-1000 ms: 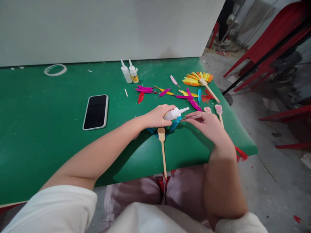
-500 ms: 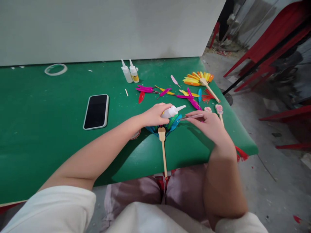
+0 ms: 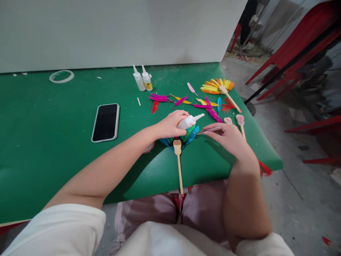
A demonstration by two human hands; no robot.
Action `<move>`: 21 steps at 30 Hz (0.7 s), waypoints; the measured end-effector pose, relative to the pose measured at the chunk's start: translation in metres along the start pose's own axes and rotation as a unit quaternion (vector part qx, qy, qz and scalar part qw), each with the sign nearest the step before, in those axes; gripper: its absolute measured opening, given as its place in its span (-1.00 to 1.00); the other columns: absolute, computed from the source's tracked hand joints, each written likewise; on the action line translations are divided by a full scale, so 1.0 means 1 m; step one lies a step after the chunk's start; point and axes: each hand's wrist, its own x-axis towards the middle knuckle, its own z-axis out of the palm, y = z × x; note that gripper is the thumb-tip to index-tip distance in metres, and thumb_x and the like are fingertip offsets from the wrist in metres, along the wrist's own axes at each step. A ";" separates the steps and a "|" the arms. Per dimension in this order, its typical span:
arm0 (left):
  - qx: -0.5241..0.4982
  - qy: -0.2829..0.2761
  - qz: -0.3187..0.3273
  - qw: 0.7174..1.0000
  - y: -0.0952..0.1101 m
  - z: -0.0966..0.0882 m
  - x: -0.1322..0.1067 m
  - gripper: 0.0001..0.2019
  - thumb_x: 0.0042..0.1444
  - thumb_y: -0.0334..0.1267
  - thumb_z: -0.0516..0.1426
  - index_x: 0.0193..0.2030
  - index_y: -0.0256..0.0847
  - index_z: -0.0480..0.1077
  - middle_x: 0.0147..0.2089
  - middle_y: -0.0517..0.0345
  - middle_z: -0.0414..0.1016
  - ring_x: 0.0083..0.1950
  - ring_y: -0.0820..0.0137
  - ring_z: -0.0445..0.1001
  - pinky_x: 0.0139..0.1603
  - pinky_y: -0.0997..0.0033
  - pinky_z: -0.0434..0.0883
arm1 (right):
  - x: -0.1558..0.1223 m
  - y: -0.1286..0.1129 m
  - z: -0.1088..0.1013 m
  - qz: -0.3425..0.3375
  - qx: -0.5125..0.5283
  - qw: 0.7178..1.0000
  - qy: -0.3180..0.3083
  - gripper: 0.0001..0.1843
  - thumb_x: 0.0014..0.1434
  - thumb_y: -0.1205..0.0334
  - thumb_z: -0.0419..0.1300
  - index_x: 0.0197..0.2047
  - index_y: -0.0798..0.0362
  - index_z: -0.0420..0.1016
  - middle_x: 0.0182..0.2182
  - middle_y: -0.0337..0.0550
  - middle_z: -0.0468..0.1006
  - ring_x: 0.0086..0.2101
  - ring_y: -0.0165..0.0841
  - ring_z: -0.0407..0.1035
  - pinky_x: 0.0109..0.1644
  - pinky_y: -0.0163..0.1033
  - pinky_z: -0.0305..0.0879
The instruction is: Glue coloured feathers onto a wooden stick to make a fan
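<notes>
My left hand (image 3: pixel 172 125) is wrapped round a white glue bottle (image 3: pixel 186 122), whose nozzle tilts up and to the right. Between the fingers of my right hand (image 3: pixel 226 136) is a pair of tweezers (image 3: pixel 210 130). Their tips reach the right edge of a feather fan (image 3: pixel 190 137) with blue and green feathers; whether they grip a feather I cannot tell. The fan's wooden handle (image 3: pixel 179 170) points toward me over the table's front edge. My left hand and the bottle hide part of the feathers. A round object with a red rim (image 3: pixel 149 147) is mostly covered by my left forearm.
Two glue bottles (image 3: pixel 142 81) stand at the back. Loose pink and yellow feathers (image 3: pixel 183 101) lie beyond my hands, near a yellow-orange feather fan (image 3: pixel 217 86). A phone (image 3: pixel 106 122) and a tape roll (image 3: pixel 61 76) are on the left. Wooden handles (image 3: pixel 240 122) lie at right.
The tweezers and my right hand have shifted slightly downward. My left hand still holds the glue bottle in nearly the same place.
</notes>
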 end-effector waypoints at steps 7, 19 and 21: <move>-0.021 -0.008 0.015 1.000 0.002 0.001 0.001 -0.66 -0.16 -0.32 0.10 -0.16 -0.26 0.42 0.10 -0.04 0.27 0.19 0.14 0.22 0.23 0.14 0.17 | 0.002 0.000 0.003 0.000 0.003 1.000 -0.016 -0.76 0.08 0.05 0.20 -0.25 -0.02 0.57 -0.28 -0.24 0.60 -0.27 -0.34 0.47 -0.18 -0.26 0.34; -0.005 -0.046 0.029 0.998 0.005 0.006 0.003 -0.67 -0.18 -0.35 0.15 -0.17 -0.22 0.43 0.13 -0.04 0.28 0.29 0.07 0.10 0.27 0.08 0.11 | 0.004 -0.001 0.006 -0.026 -0.017 0.999 -0.023 -0.82 0.10 0.11 0.20 -0.32 -0.02 0.58 -0.25 -0.24 0.60 -0.24 -0.33 0.46 -0.14 -0.22 0.32; 0.003 -0.057 0.026 0.998 0.005 0.007 0.004 -0.67 -0.18 -0.35 0.16 -0.18 -0.23 0.44 0.14 -0.05 0.28 0.33 0.06 0.04 0.29 0.07 0.07 | 0.004 -0.001 0.007 -0.027 -0.018 0.999 -0.018 -0.83 0.09 0.11 0.21 -0.33 -0.02 0.58 -0.26 -0.25 0.60 -0.24 -0.33 0.46 -0.13 -0.22 0.32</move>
